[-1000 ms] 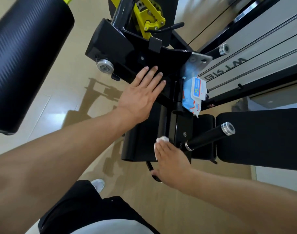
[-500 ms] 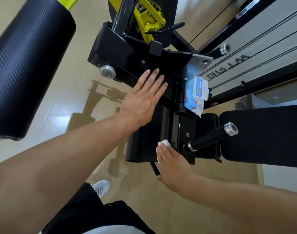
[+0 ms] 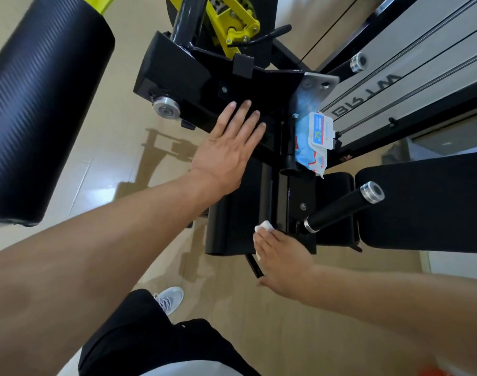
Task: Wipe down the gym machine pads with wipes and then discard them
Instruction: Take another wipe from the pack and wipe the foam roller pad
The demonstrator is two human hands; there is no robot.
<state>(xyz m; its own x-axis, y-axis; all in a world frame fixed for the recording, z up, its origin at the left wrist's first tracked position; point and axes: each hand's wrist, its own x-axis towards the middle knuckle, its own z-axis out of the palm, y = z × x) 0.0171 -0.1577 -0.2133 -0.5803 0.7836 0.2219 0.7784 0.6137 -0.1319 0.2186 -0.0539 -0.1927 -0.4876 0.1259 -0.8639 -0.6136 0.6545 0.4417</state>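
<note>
My left hand lies flat, fingers straight, on the black machine frame above a small black pad. My right hand presses a white wipe against that pad's right side with straight fingers; only the wipe's tip and a strip along the hand's left edge show. A blue pack of wipes rests on the frame beside a grey bracket. A black handle with a metal cap sticks out to the right of my right hand.
A large black roller pad fills the upper left. A wide black bench pad lies at right. The grey weight-stack cover and yellow adjuster stand behind. My leg and a grey shoe are on the beige floor below.
My right hand with the wipe has slid slightly up the pad's right side. The left hand stays flat on the frame. The view has shifted a little.
</note>
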